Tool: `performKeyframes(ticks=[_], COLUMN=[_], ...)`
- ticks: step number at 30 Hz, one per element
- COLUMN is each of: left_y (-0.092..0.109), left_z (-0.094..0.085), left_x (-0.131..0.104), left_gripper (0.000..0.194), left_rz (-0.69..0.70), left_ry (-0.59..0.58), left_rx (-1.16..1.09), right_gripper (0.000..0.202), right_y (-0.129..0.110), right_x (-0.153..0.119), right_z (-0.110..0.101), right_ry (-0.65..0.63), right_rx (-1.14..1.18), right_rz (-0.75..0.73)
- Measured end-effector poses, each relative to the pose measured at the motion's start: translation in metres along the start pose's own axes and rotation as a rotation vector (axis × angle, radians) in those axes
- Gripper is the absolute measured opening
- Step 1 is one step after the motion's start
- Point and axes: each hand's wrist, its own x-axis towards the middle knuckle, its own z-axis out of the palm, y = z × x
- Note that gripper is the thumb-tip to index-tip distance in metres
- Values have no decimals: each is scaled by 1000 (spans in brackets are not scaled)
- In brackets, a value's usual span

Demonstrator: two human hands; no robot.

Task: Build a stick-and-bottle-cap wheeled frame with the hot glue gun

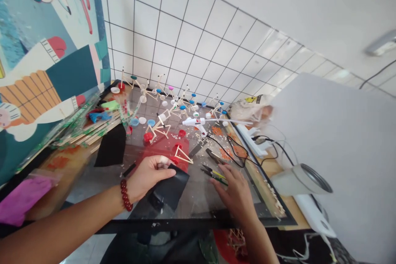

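Note:
A small black sheet (173, 187) is pinched at its upper edge between the thumb and fingers of my left hand (151, 175), just above the table. My right hand (236, 192) is palm down at the right, fingers loosely stretched over a pair of small snips (213, 172) with yellow on them. Whether the fingertips touch the snips I cannot tell. Beyond my left hand, a triangle of thin sticks (185, 154) is joined to a red bottle cap. A white glue gun (196, 122) lies farther back with a clear glue stick in its rear.
Several stick-and-cap models (182, 103) stand along the back. A larger black piece (111, 146), bundled wooden sticks (102, 130) and a pink bag (24, 200) lie left. A power strip (253, 140), cables and a grey-white cylindrical container (297, 179) are at the right.

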Motion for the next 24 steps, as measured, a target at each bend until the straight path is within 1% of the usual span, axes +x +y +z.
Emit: performKeyframes(ticks=[1, 2, 3, 6, 7, 8, 10, 12, 15, 18, 21, 24], left_y=[0, -1, -1, -3, -4, -4, -4, -3, 0, 3, 1, -1], left_z=[0, 0, -1, -2, -3, -4, -6, -8, -8, -8, -9, -9], left_x=[1, 2, 2, 5, 6, 7, 9, 10, 11, 11, 11, 10], left_gripper=[31, 30, 30, 30, 30, 30, 28, 27, 26, 23, 20, 18], left_rz=[21, 38, 49, 63, 66, 72, 98, 119, 110, 100, 130, 138], left_ry=[16, 30, 42, 69, 74, 79, 97, 119, 143, 158, 177, 171], left_rx=[4, 5, 2, -25, -37, -45, -48, -48, -48, -39, 10, 61], right_gripper=[34, 30, 28, 33, 37, 35, 24, 21, 23, 22, 20, 17], right_y=[-12, -27, -43, -86, -96, -103, -108, -107, -106, -108, -110, -108], right_x=[2, 5, 9, 24, 30, 37, 49, 59, 66, 64, 60, 56], right_z=[-3, -5, -6, 1, 6, 12, 24, 34, 41, 44, 48, 51], right_ry=[43, 39, -2, -232, -324, -406, -506, -531, -489, -435, -427, -438], right_rx=[111, 251, 402, 795, 882, 966, 1095, 1180, 1265, 1350, 1438, 1469], right_rz=[39, 74, 105, 185, 212, 225, 245, 272, 332, 380, 399, 401])
